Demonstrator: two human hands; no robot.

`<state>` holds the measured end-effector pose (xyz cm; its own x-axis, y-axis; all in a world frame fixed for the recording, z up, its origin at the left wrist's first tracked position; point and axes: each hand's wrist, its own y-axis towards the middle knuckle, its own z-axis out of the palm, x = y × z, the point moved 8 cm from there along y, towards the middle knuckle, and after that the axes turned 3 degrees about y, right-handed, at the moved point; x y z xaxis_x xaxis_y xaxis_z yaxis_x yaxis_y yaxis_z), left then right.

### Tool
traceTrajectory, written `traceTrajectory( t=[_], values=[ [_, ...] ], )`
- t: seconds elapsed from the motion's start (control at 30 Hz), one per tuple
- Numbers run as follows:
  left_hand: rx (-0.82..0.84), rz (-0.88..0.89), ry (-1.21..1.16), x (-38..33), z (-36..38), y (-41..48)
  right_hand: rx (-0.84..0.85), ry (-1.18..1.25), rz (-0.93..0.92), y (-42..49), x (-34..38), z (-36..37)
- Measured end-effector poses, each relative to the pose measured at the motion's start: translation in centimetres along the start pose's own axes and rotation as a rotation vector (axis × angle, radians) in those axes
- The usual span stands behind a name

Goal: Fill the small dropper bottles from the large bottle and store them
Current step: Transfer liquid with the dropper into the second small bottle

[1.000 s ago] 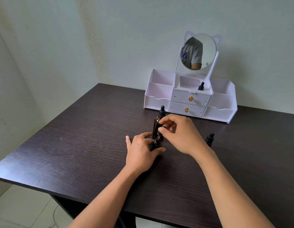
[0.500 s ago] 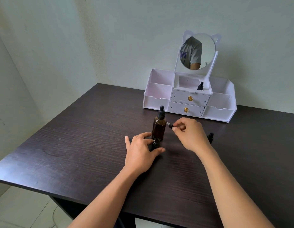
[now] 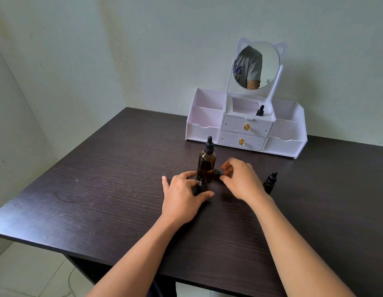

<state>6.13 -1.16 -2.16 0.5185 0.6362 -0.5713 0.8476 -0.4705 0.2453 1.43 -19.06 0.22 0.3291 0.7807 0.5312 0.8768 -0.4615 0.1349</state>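
The right hand (image 3: 242,181) has lowered the dropper cap (image 3: 217,173) beside the large bottle (image 3: 206,163); I can't tell if it still grips. The left hand (image 3: 182,196) clasps the small bottle (image 3: 202,185) just in front.

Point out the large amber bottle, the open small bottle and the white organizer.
large amber bottle (image 3: 206,166): head view, glass body.
open small bottle (image 3: 202,183): head view, threaded neck.
white organizer (image 3: 204,130): head view, lower left front wall.

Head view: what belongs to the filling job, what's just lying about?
Job: large amber glass dropper bottle; small uncapped dark bottle in left hand; black dropper cap pinched by right hand; capped small dark bottle; white organizer with one stored bottle.
Idle: cat-eared round mirror.
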Motion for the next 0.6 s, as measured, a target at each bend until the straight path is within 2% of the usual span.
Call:
traceTrajectory(
  t=[0.3, 0.5, 0.6],
  values=[
    [-0.007, 0.009, -0.008, 0.0, 0.0, 0.0, 0.005, 0.039, -0.001, -0.1, 0.3, -1.0],
    [-0.01, 0.016, -0.014, 0.1, 0.2, 0.0, -0.19, 0.288, -0.164, 0.3, 4.8, -4.8],
    [-0.003, 0.015, -0.008, 0.1, 0.3, 0.0, -0.213, 0.328, -0.211, 0.8, 7.0, -6.0]
  ],
)
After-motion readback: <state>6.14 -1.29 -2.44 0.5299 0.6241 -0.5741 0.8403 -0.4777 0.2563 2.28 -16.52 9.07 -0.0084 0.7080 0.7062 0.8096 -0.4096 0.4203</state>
